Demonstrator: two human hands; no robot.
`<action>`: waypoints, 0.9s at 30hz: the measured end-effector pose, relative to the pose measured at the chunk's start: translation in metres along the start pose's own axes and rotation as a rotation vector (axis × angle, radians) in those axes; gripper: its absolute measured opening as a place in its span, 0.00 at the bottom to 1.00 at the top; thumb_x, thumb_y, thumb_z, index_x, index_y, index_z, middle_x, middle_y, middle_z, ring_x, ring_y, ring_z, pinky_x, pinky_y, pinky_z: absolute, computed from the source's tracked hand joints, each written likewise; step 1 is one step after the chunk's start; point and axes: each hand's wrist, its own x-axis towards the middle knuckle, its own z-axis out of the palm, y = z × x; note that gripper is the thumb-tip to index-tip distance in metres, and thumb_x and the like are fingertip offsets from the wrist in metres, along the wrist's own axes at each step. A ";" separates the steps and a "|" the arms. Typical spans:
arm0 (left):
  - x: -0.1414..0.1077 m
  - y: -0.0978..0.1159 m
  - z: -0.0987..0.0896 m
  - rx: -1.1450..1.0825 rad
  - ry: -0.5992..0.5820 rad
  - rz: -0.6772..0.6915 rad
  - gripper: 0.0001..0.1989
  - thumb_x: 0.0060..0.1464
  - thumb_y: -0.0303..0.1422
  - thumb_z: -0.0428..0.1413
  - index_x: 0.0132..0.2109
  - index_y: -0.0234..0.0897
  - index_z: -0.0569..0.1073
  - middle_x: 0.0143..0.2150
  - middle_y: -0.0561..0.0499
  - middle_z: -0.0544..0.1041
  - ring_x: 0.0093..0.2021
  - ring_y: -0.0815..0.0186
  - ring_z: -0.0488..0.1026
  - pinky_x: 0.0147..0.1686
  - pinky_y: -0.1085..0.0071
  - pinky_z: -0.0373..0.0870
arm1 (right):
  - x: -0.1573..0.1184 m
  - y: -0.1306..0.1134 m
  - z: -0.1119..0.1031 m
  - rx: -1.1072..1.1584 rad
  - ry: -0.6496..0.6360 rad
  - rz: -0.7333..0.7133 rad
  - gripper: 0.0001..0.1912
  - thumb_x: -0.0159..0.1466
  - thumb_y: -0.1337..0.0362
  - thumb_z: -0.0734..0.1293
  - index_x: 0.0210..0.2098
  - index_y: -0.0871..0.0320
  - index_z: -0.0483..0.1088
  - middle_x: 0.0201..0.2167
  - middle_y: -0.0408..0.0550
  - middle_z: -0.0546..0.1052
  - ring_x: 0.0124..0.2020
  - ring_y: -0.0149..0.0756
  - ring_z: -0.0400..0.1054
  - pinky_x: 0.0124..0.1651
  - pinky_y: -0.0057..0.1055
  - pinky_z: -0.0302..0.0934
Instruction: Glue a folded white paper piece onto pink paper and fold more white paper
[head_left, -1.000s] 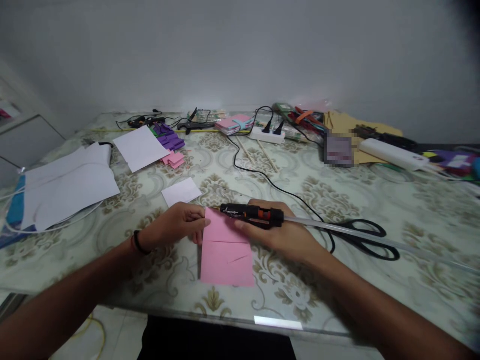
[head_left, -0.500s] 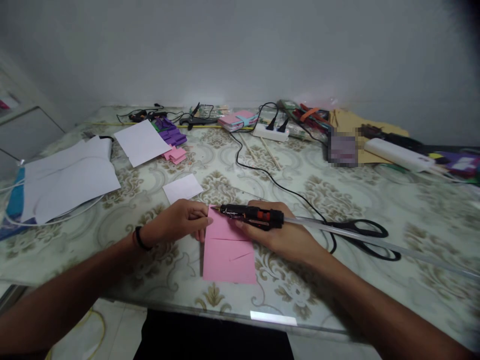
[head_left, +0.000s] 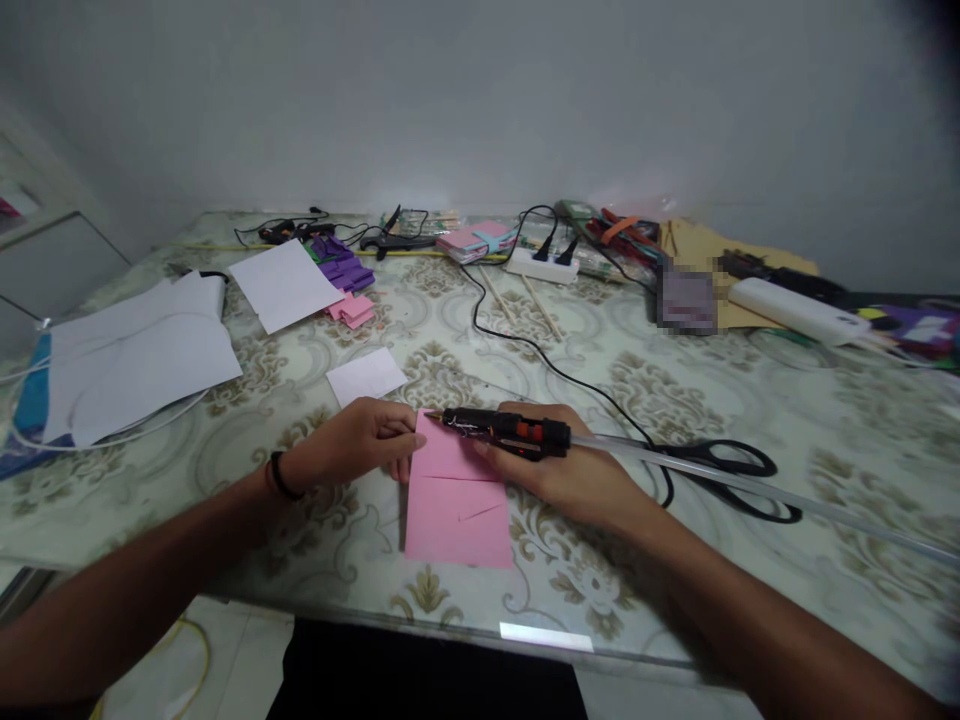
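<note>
A pink paper sheet [head_left: 457, 515] lies flat on the patterned table [head_left: 750, 400] near its front edge, with a fold line and a short cut in it. My left hand [head_left: 356, 440] presses the sheet's upper left corner with its fingertips. My right hand [head_left: 570, 475] grips a black glue gun [head_left: 502, 430] with an orange trigger. The gun lies level, nozzle pointing left over the sheet's top edge, close to my left fingers. A clear glue stick [head_left: 750, 487] sticks out of the gun's back to the right.
Black scissors [head_left: 724, 472] lie right of my right hand, under the glue stick. The gun's black cord [head_left: 525, 345] runs back to a white power strip [head_left: 541, 266]. White sheets [head_left: 142, 360], a small white card [head_left: 366, 377], purple and pink pieces [head_left: 343, 280] sit at the left.
The view shifted slightly. The glue gun's nozzle edged a little left along the pink sheet's top edge. Both hands keep their hold.
</note>
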 end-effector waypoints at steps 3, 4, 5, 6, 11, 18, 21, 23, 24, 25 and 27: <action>0.000 -0.001 -0.001 0.000 0.004 -0.001 0.13 0.62 0.35 0.57 0.30 0.35 0.69 0.24 0.51 0.79 0.24 0.69 0.78 0.27 0.77 0.71 | 0.000 0.000 -0.001 0.015 0.004 0.008 0.18 0.63 0.50 0.70 0.26 0.56 0.69 0.22 0.42 0.69 0.23 0.31 0.59 0.25 0.29 0.52; 0.000 -0.001 -0.001 0.000 0.005 0.000 0.13 0.62 0.36 0.57 0.30 0.36 0.69 0.24 0.51 0.79 0.25 0.69 0.77 0.27 0.76 0.71 | 0.000 0.000 -0.001 0.019 0.002 0.009 0.18 0.63 0.50 0.70 0.26 0.56 0.69 0.21 0.42 0.69 0.23 0.31 0.59 0.25 0.28 0.52; 0.000 -0.001 -0.002 0.001 0.004 0.000 0.13 0.62 0.36 0.58 0.30 0.36 0.69 0.24 0.51 0.79 0.25 0.69 0.77 0.27 0.76 0.71 | -0.001 0.000 -0.001 0.024 -0.001 0.011 0.18 0.63 0.50 0.70 0.25 0.56 0.69 0.21 0.41 0.69 0.23 0.31 0.59 0.25 0.28 0.52; 0.000 -0.002 -0.002 0.002 0.003 0.002 0.13 0.62 0.36 0.58 0.30 0.36 0.69 0.24 0.51 0.79 0.25 0.69 0.77 0.27 0.77 0.72 | -0.001 0.000 -0.001 0.030 -0.004 0.012 0.18 0.62 0.50 0.70 0.25 0.56 0.69 0.21 0.41 0.68 0.23 0.31 0.58 0.25 0.28 0.52; 0.000 -0.003 -0.003 -0.002 0.005 0.011 0.13 0.62 0.35 0.57 0.30 0.35 0.69 0.25 0.51 0.79 0.24 0.70 0.77 0.27 0.77 0.72 | 0.000 0.000 -0.002 0.046 0.003 0.017 0.17 0.62 0.50 0.70 0.26 0.57 0.71 0.21 0.41 0.68 0.23 0.31 0.58 0.25 0.29 0.51; 0.000 -0.003 -0.005 -0.017 0.017 0.002 0.14 0.61 0.37 0.59 0.29 0.36 0.69 0.25 0.51 0.79 0.24 0.69 0.77 0.27 0.76 0.72 | -0.001 -0.001 -0.003 0.037 -0.005 0.030 0.16 0.62 0.51 0.70 0.29 0.58 0.75 0.21 0.42 0.69 0.23 0.31 0.58 0.24 0.29 0.52; 0.000 -0.001 -0.007 0.003 0.034 -0.002 0.15 0.60 0.39 0.60 0.29 0.36 0.70 0.24 0.52 0.79 0.24 0.69 0.76 0.27 0.76 0.71 | -0.001 0.000 -0.004 0.025 0.006 0.032 0.16 0.62 0.51 0.70 0.32 0.58 0.77 0.22 0.43 0.72 0.23 0.32 0.60 0.24 0.28 0.52; 0.000 -0.001 -0.008 0.014 0.050 0.003 0.14 0.59 0.38 0.60 0.29 0.36 0.70 0.23 0.52 0.79 0.23 0.69 0.75 0.27 0.76 0.71 | -0.001 0.001 -0.004 0.022 0.016 0.047 0.16 0.62 0.50 0.70 0.34 0.58 0.78 0.24 0.44 0.74 0.24 0.33 0.62 0.24 0.29 0.53; 0.000 -0.001 -0.009 0.021 0.056 0.007 0.14 0.59 0.38 0.60 0.29 0.36 0.70 0.23 0.52 0.78 0.23 0.69 0.75 0.27 0.75 0.71 | -0.001 0.002 -0.005 0.020 0.018 0.054 0.16 0.62 0.50 0.70 0.34 0.58 0.79 0.24 0.45 0.75 0.25 0.34 0.63 0.24 0.29 0.54; 0.000 -0.001 -0.009 0.029 0.061 0.010 0.14 0.60 0.37 0.59 0.29 0.36 0.70 0.23 0.52 0.78 0.24 0.69 0.75 0.27 0.75 0.71 | 0.000 0.002 -0.005 0.015 0.021 0.059 0.16 0.62 0.50 0.70 0.35 0.58 0.79 0.25 0.45 0.75 0.25 0.34 0.64 0.25 0.29 0.54; 0.000 -0.001 -0.010 0.047 0.064 0.014 0.13 0.60 0.36 0.58 0.28 0.36 0.70 0.23 0.52 0.78 0.24 0.69 0.75 0.27 0.75 0.70 | 0.000 0.003 -0.007 0.002 0.025 0.059 0.15 0.62 0.51 0.70 0.34 0.57 0.79 0.25 0.44 0.75 0.24 0.34 0.64 0.24 0.29 0.54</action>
